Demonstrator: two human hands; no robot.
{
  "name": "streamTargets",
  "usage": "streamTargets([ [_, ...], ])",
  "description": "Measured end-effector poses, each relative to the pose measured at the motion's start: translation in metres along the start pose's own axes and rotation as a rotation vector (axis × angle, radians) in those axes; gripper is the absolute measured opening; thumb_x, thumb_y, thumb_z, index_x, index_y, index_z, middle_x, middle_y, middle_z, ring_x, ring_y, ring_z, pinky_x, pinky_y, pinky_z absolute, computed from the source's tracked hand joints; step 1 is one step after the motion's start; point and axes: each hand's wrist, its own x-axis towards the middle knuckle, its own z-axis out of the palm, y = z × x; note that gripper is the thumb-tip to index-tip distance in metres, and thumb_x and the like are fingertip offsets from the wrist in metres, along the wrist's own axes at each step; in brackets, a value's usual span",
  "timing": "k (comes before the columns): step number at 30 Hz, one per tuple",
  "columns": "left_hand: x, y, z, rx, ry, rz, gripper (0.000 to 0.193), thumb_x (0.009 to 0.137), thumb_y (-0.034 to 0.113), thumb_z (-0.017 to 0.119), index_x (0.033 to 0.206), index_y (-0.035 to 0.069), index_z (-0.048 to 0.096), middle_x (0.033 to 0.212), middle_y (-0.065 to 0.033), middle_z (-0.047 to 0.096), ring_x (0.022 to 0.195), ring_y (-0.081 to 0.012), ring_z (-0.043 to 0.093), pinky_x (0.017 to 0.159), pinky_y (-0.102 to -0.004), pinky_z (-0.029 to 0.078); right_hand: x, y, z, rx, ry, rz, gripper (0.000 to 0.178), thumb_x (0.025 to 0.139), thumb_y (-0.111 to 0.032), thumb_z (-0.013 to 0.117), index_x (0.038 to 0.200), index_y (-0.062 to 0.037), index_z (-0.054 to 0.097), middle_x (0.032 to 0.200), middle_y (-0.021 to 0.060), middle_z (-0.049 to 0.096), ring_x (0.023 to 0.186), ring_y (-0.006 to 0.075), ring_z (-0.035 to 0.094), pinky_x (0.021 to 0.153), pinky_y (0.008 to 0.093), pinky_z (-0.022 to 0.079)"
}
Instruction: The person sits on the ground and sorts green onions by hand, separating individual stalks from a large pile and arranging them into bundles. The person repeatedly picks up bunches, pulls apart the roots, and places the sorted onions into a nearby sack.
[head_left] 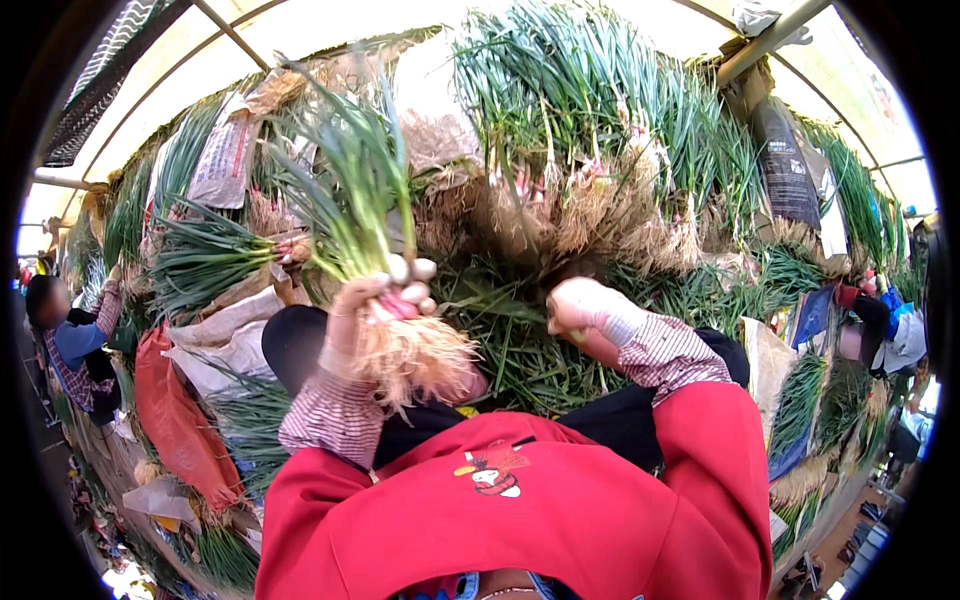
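Note:
My left hand [352,312], with white coverings on its fingertips, is wrapped round a bunch of spring onions [362,225]. Their green leaves point up and away, slightly blurred. Pink-red bulbs show at the fingers, and a thick tuft of pale brown roots [415,352] hangs below over my lap. To the right, and apart from the bunch, my right hand [590,308] is closed with its fingers curled under. Whatever it may hold is hidden. Loose green leaves [530,345] lie heaped between my knees, under and between the hands.
A bank of upright spring onions [570,110] with shaggy roots stands ahead. Another bunch [215,255] lies to the left, near a red-orange sack [175,420]. A dark bag [785,165] stands at right. Another person [80,335] is at far left; poles hold up the cover overhead.

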Motion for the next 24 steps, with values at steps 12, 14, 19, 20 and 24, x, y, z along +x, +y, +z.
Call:
streamTargets([
  [12, 0.036, -0.050, -0.078, -0.214, -0.137, -0.269, 0.044, 0.085, 0.017, 0.057, 0.125, -0.002, 0.050, 0.082, -0.0052, 0.053, 0.077, -0.0175, 0.052, 0.077, -0.0347, 0.043, 0.037, -0.041, -0.039, 0.184, 0.698, -0.290, 0.028, 0.091, -0.032, 0.054, 0.088, -0.0056, 0.062, 0.076, 0.0170, 0.065, 0.068, 0.0322, 0.064, 0.066, 0.0411, 0.051],
  [14, 0.037, -0.047, -0.071, -0.053, 0.095, -0.205, 0.036, 0.086, 0.016, 0.056, 0.117, -0.001, 0.057, 0.101, -0.0131, 0.064, 0.102, -0.0276, 0.060, 0.097, -0.0443, 0.044, 0.011, -0.048, -0.003, 0.248, 0.517, -0.154, 0.029, 0.091, -0.034, 0.053, 0.093, -0.0065, 0.058, 0.077, 0.0205, 0.063, 0.074, 0.0390, 0.062, 0.065, 0.0458, 0.050],
  [19, 0.053, -0.065, -0.050, -0.041, -0.050, -0.114, 0.028, 0.083, 0.012, 0.059, 0.108, -0.002, 0.060, 0.111, -0.0173, 0.062, 0.111, -0.0329, 0.057, 0.104, -0.0464, 0.040, -0.012, -0.052, 0.078, 0.157, 0.507, -0.285, 0.021, 0.088, -0.027, 0.057, 0.093, -0.0065, 0.056, 0.076, 0.0181, 0.062, 0.071, 0.0388, 0.062, 0.061, 0.0457, 0.049],
  [20, 0.053, -0.067, -0.051, -0.143, -0.080, -0.114, 0.023, 0.083, 0.011, 0.060, 0.103, -0.001, 0.059, 0.102, -0.0144, 0.062, 0.106, -0.0314, 0.059, 0.102, -0.0460, 0.042, -0.018, -0.050, 0.076, 0.105, 0.470, -0.222, 0.023, 0.087, -0.028, 0.056, 0.093, -0.0058, 0.057, 0.073, 0.0184, 0.063, 0.069, 0.0395, 0.062, 0.060, 0.0477, 0.049],
  [24, 0.038, -0.046, -0.038, -0.129, -0.022, -0.045, 0.020, 0.084, 0.013, 0.059, 0.101, 0.002, 0.058, 0.101, -0.0116, 0.059, 0.095, -0.0243, 0.059, 0.094, -0.0436, 0.048, -0.013, 0.049, 0.075, 0.408, 0.182, 0.208, 0.027, 0.091, -0.029, 0.049, 0.087, -0.0045, 0.059, 0.088, 0.0118, 0.067, 0.068, 0.0284, 0.066, 0.061, 0.0397, 0.053],
])
